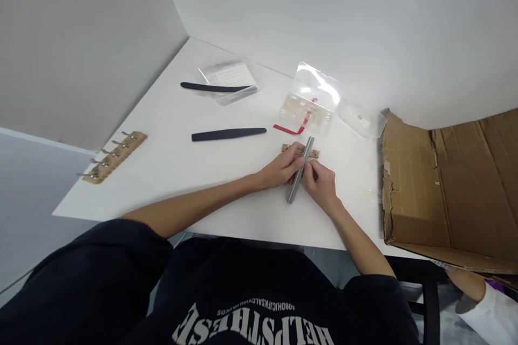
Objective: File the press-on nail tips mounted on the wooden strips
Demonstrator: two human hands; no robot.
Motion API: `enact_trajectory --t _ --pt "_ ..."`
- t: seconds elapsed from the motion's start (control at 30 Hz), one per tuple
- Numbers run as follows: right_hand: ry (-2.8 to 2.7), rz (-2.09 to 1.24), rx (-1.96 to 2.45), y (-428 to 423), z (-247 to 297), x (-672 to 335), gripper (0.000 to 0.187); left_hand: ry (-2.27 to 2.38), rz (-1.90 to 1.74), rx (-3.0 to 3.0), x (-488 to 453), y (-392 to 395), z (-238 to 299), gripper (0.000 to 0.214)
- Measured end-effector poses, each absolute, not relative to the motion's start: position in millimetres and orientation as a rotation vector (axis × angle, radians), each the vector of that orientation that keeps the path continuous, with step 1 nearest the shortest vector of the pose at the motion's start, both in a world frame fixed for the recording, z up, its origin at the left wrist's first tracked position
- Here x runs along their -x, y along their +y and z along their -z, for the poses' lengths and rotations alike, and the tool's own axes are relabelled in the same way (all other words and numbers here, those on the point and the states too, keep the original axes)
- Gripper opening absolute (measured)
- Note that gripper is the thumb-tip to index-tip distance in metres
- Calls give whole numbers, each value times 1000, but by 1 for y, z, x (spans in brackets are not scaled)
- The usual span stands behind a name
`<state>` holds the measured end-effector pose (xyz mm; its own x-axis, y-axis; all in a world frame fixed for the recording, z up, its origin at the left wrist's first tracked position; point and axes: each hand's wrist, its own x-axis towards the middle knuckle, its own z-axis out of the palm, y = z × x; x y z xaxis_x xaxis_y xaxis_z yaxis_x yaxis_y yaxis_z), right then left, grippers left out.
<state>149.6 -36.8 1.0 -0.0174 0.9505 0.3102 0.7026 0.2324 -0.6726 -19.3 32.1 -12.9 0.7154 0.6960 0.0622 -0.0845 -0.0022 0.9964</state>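
My left hand point(281, 168) rests on the white table point(170, 118), its fingers pinched on a small wooden strip point(286, 148) with metal pegs. My right hand point(321, 183) is closed around a grey nail file point(300, 176), which lies slanted across that strip. Both hands meet at the table's middle, close to the front edge.
Two black nail files point(229, 133) point(210, 87) lie further left. A clear box point(230, 76) sits at the back, a clear box of nail tips point(309, 102) with a red strip behind my hands. A second wooden peg strip point(113, 156) lies far left. An open cardboard box point(445, 188) stands right. Another person's sleeve point(481, 302) shows at bottom right.
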Motion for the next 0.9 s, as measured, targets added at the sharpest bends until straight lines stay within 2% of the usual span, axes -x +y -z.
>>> enact_trajectory --t 0.13,0.4,0.6,0.9 --pt "-1837 -365 1524 -36 0 -152 38 529 -668 -1453 20 32 13 40" --pt "-1994 -280 1661 -36 -1 -150 33 606 -641 -1464 20 32 13 44" --pt "-2039 -246 1779 -36 -4 -148 31 585 -686 -1467 18 31 10 39" --pt "-2148 -110 1673 -40 -4 -147 29 691 -781 -1347 17 32 15 43"
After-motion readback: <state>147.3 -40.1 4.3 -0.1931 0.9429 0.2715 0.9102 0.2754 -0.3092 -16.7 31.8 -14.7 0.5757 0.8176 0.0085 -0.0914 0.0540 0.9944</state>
